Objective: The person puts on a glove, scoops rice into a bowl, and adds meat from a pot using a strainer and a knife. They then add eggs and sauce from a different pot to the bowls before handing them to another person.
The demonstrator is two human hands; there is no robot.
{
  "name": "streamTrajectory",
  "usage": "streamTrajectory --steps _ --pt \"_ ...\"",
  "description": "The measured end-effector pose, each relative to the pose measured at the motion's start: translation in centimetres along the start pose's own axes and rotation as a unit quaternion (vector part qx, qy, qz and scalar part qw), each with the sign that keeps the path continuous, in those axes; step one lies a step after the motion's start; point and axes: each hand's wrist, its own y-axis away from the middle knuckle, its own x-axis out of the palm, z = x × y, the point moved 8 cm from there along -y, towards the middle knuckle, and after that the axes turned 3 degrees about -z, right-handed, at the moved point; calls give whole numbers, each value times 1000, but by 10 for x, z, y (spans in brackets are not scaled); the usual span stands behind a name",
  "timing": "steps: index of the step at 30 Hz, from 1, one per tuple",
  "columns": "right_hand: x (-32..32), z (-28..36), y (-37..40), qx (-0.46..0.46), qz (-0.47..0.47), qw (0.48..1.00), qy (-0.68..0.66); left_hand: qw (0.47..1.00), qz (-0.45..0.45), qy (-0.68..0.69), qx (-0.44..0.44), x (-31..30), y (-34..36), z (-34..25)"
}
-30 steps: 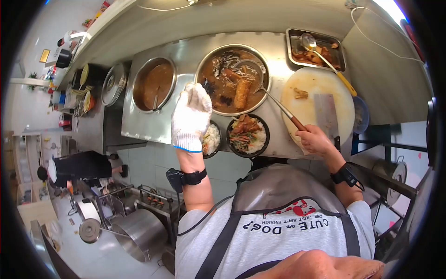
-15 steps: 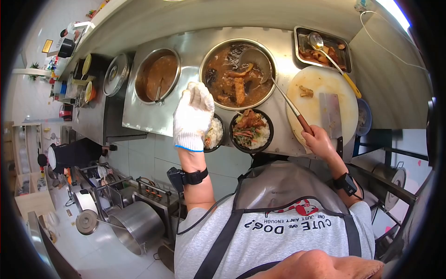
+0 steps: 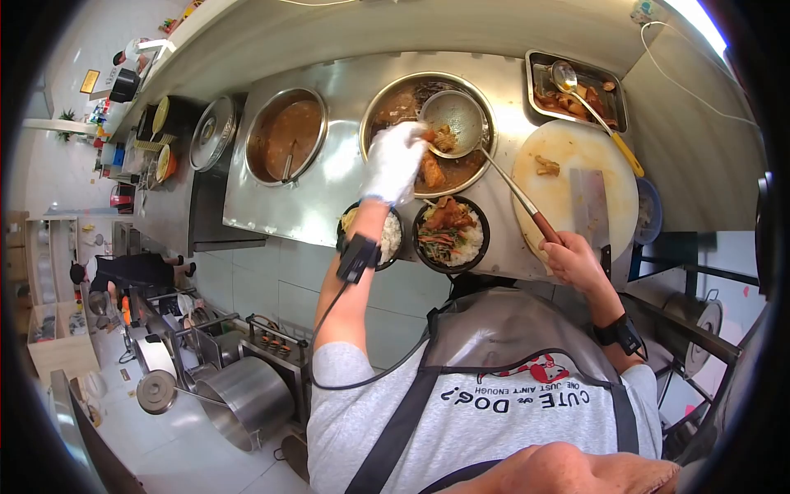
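Observation:
My right hand (image 3: 573, 259) grips the wooden handle of a strainer ladle (image 3: 450, 122), which is lifted over the big pot of dark braise (image 3: 411, 99) and holds pieces of braised food. My left hand (image 3: 393, 161), in a white knit glove, reaches into the ladle's bowl and touches the food there. Below the pot stand two black bowls: a rice bowl (image 3: 387, 239) partly hidden under my left wrist, and a rice bowl topped with meat and vegetables (image 3: 447, 235).
A second pot of brown sauce (image 3: 286, 136) and a lid (image 3: 212, 132) sit to the left. To the right lie a round cutting board (image 3: 559, 185) with a cleaver (image 3: 588, 202) and a tray with a spoon (image 3: 576, 86). Another person (image 3: 123, 270) works at far left.
The ladle rose out of the braise carrying food. My gloved left hand moved from above the plain rice bowl up and right to the ladle's bowl.

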Motion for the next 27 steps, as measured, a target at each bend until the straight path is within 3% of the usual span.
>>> streamTrajectory --steps 2,3,5,9,13,15,27 --pt "2 -4 1 18 14 1000 -21 985 53 -143 82 29 -14 3" --pt "2 -5 2 17 14 1000 -22 985 52 -143 84 37 -21 5" --pt "4 -6 4 21 12 1000 -16 945 125 -285 102 65 -29 11" --pt "8 -1 13 17 19 999 -24 918 82 -363 134 95 -42 27" --pt "9 0 18 -11 13 1000 8 908 40 -385 160 108 -46 24" --pt "7 -1 20 -16 10 999 28 913 30 -394 105 104 -46 23" --pt "14 -2 20 -22 27 999 19 946 41 -313 68 95 -53 48"
